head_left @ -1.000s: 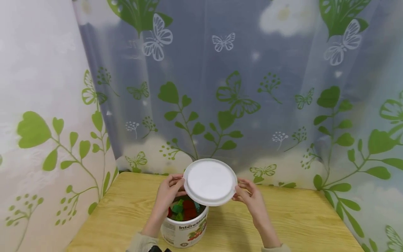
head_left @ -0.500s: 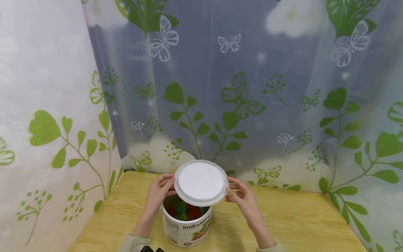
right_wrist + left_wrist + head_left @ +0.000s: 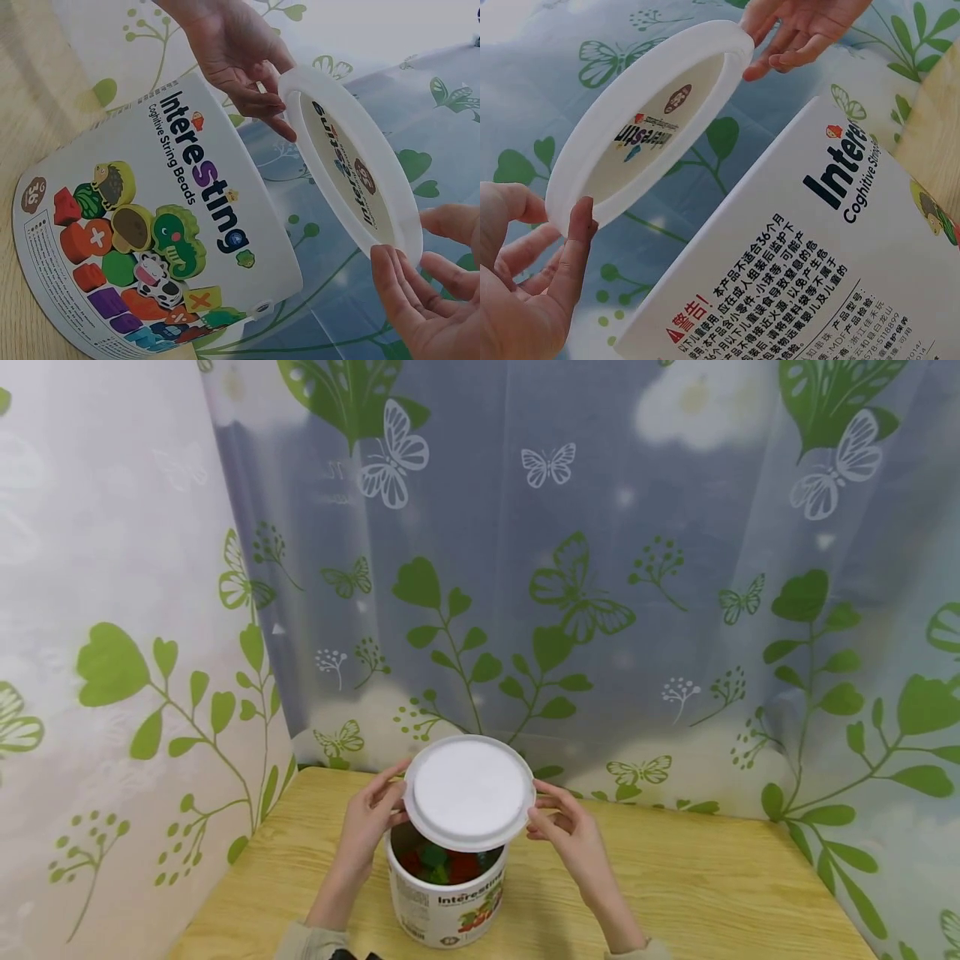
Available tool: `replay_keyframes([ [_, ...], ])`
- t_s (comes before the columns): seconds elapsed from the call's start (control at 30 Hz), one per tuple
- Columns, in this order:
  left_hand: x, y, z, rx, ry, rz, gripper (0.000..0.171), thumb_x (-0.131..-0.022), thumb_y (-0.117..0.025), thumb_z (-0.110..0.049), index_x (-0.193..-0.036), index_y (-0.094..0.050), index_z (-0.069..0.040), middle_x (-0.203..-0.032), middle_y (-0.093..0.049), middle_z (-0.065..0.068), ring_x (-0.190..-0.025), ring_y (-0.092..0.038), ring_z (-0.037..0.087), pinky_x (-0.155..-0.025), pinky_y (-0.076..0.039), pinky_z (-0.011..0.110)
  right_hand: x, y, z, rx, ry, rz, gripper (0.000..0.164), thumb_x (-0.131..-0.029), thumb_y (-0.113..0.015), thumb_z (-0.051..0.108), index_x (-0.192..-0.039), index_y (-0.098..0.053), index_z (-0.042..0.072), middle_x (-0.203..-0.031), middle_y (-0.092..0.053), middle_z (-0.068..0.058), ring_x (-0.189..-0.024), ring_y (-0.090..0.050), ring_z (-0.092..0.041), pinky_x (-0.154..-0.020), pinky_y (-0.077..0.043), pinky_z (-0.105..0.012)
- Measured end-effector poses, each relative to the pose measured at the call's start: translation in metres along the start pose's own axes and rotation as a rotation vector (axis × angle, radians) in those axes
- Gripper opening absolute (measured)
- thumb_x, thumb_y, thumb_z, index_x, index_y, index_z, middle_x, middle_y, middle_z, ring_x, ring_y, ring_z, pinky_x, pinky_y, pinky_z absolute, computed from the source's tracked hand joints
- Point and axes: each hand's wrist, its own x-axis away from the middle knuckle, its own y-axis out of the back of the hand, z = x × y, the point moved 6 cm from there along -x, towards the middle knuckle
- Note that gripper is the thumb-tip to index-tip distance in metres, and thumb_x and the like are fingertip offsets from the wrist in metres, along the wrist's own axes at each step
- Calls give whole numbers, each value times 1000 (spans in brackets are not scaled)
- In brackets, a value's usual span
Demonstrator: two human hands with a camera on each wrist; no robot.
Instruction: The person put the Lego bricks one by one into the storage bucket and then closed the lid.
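A round white lid (image 3: 471, 789) is held tilted above the back of a white printed bucket (image 3: 447, 910), apart from its rim. My left hand (image 3: 368, 820) pinches the lid's left edge, and my right hand (image 3: 573, 837) pinches its right edge. Green and red pieces (image 3: 435, 860) show inside the bucket, partly hidden by the lid. The left wrist view catches the lid's underside (image 3: 649, 139), which carries a printed logo. Colourful beads are pictured on the bucket's side (image 3: 142, 247) in the right wrist view.
The bucket stands on a wooden table (image 3: 675, 885) with a light grain. Behind the table hangs a curtain (image 3: 480, 568) printed with leaves and butterflies, and a similar one (image 3: 135, 610) covers the left side.
Both hands have carried the lid leftward, so it now sits more squarely over the bucket. The whole head view has shifted slightly to the left.
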Motion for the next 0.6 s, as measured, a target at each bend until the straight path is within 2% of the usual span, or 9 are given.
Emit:
replay_keyframes([
  [0.2,1,7,-1,2,-4,-16,39,-105,-57,-22,-143,-60,-15,-125,-66,13,-94,-69,13,-81,-59,26,1,-7,6,28,88,84,48,-100,-65,10,-146,-53,4,-124,-59,-24,-92,-70,-23,-82,-61,-39],
  [0.3,1,10,-1,-8,-10,-16,40,-106,-57,-29,-144,-60,-15,-134,-63,15,-96,-69,11,-83,-59,24,2,-9,8,50,117,89,48,-100,-64,9,-146,-53,3,-124,-60,-24,-91,-70,-22,-81,-62,-36],
  [0.47,1,10,-7,-28,-86,3,46,-107,-51,-37,-145,-58,-13,-145,-56,13,-101,-68,9,-88,-58,25,0,-10,11,88,140,18,43,-98,-66,7,-141,-59,1,-117,-65,-20,-83,-70,-12,-78,-62,-31],
  [0.6,1,8,-16,-26,-189,15,43,-108,-51,-27,-146,-56,-7,-147,-54,17,-104,-68,6,-90,-58,28,-3,-10,15,110,160,-67,38,-96,-68,5,-134,-65,0,-109,-68,-18,-77,-70,-11,-74,-62,-29],
])
